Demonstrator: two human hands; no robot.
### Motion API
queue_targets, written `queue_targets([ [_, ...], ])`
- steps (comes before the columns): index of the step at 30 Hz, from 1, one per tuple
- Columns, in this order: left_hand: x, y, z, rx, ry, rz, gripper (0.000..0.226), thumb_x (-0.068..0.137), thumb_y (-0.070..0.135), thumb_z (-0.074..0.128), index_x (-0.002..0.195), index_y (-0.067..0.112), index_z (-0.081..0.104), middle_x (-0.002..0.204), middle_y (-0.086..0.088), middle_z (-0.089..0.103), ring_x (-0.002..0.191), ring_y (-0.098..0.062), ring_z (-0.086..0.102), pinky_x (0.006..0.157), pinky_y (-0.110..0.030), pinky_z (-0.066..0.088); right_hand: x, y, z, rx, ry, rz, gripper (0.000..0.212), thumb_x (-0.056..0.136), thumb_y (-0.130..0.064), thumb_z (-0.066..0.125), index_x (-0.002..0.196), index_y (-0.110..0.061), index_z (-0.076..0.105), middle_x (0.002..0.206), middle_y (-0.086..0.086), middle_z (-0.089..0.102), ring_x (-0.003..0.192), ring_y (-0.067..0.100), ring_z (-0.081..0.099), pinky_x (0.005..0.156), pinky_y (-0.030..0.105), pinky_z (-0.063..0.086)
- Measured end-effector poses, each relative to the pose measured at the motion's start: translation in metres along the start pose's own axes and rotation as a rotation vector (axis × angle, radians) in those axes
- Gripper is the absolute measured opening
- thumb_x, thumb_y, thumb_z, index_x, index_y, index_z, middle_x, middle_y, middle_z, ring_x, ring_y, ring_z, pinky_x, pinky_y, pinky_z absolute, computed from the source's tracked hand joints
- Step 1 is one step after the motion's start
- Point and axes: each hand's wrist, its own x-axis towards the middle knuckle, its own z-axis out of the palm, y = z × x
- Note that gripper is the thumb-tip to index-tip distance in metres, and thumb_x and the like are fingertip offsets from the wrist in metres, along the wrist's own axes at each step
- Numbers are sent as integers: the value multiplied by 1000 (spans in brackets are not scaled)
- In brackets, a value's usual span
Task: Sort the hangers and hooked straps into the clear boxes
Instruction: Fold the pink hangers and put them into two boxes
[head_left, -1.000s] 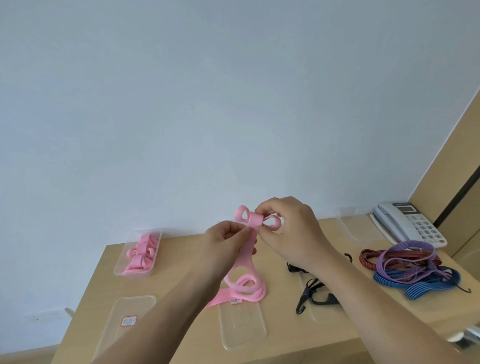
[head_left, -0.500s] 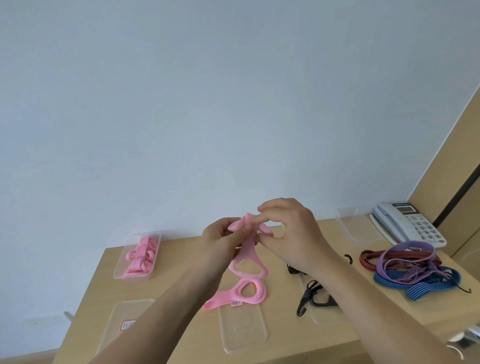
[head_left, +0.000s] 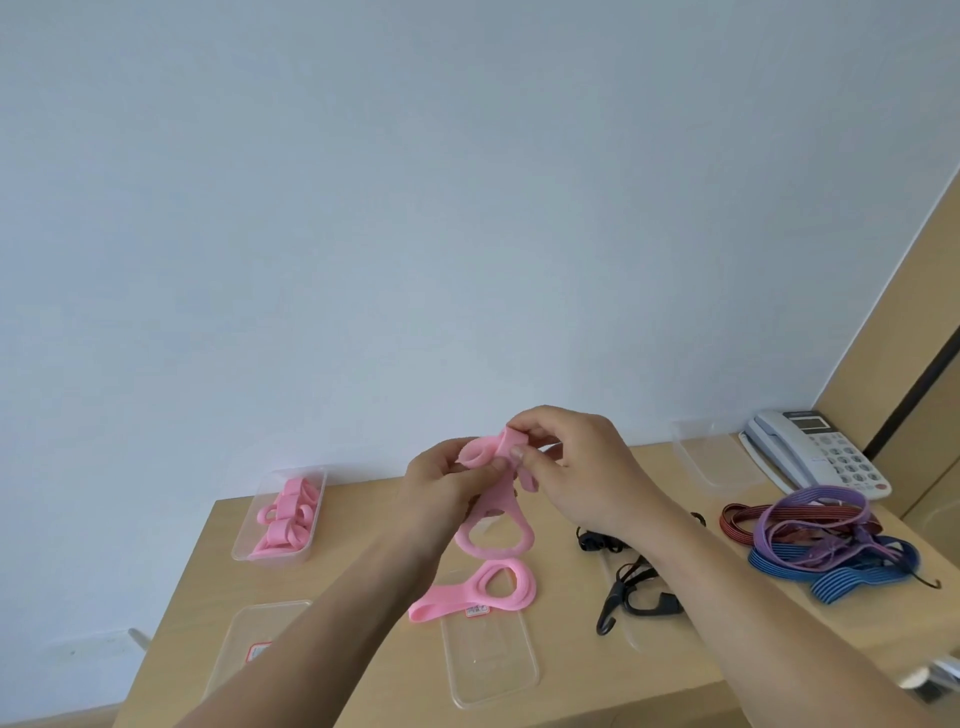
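Wooden desk (head_left: 358, 566) stands against a pale wall. At its right end lies a tangled heap of straps (head_left: 823, 545), purple over red and blue, with a dark hook sticking out on the near side. A white phone (head_left: 815, 452) sits just behind the heap.

Clear containers are spread over the desk. The left box (head_left: 317, 525) by the wall holds several rolled pink hangers (head_left: 285, 514). The far box (head_left: 711, 462) sits beside the phone. A flat tray (head_left: 260, 623) with a red label lies near left, and a middle tray (head_left: 488, 665) lies by the front edge. Black hooks (head_left: 612, 605) on dark cords lie right of the middle tray, over more clear plastic whose shape I cannot tell.

Above the desk's centre, both hands grasp one pink hanger (head_left: 506, 444). The left hand (head_left: 441, 488) pinches its rolled top end from the left. The right hand (head_left: 576, 478) pinches the same roll from the right with fingers and thumb. Its loop hangs below the hands. A second hanger (head_left: 447, 603) lies flat on the desk beneath, against the middle tray's far edge.
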Motion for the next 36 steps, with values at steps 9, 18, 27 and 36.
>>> queue_targets([
  [9,-6,4,-7,-12,-16,-74,40,77,34,76,103,3,79,101,-18,79,88,-26,75,88,-44,59,0,-3,1,69,96,34,24,88,-11,72,92,-35,70,82,-20,72,76,6,70,78,27,58],
  [18,-7,-6,-19,-195,-10,-138,19,96,15,69,105,2,79,110,-20,78,100,-30,76,98,-48,58,-5,-19,13,48,184,-62,24,79,-3,79,95,-20,74,96,-15,72,88,8,68,79,33,58],
  [27,-2,-7,-31,-310,-90,-123,34,87,26,79,115,7,77,122,-18,75,112,-36,73,99,-55,58,-11,-28,29,-203,209,-254,21,81,1,79,97,-12,81,102,0,70,94,17,66,83,29,54],
  [36,-4,-13,-51,-294,-131,-152,61,80,3,76,137,13,55,123,-20,73,112,-44,72,98,-63,56,0,-26,33,-306,-22,-133,35,92,-15,67,126,-19,69,110,-14,64,115,13,52,101,26,41],
])
